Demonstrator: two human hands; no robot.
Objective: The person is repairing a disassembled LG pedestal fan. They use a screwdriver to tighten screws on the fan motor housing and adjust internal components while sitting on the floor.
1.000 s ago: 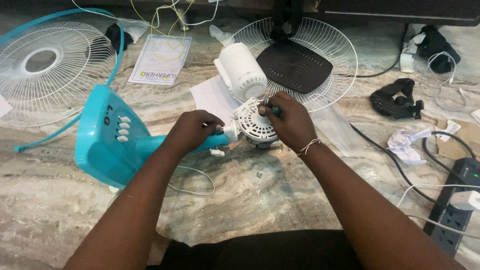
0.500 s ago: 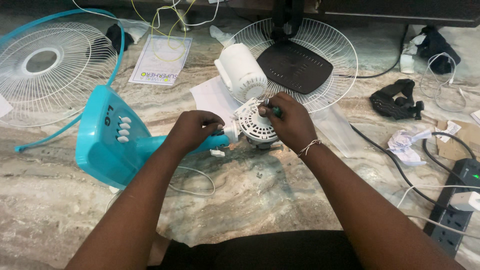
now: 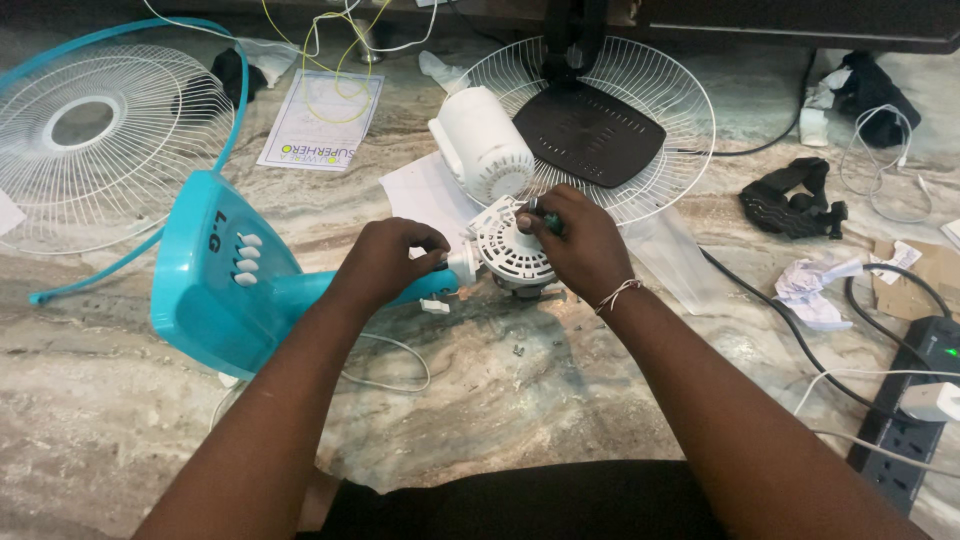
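Note:
A teal fan base point(image 3: 215, 290) with white buttons lies tipped on the marble floor, its teal neck running right to a white slotted motor housing point(image 3: 508, 248). My left hand point(image 3: 385, 262) grips the neck where it meets the housing. On the housing's right side rests my right hand point(image 3: 580, 245), closed around a small dark green-handled tool point(image 3: 548, 222) pressed to the top of the housing. A white rear motor cover point(image 3: 485, 145) lies just behind.
A white fan grille with a teal rim point(image 3: 95, 140) lies far left. Another white grille point(image 3: 660, 90) holds a black plate point(image 3: 585, 135). A leaflet point(image 3: 320, 120), black strap point(image 3: 795, 195), crumpled paper point(image 3: 815, 290) and power strip point(image 3: 915, 400) lie around.
My left hand has shifted slightly along the neck toward the housing. The right hand stays on the tool at the housing.

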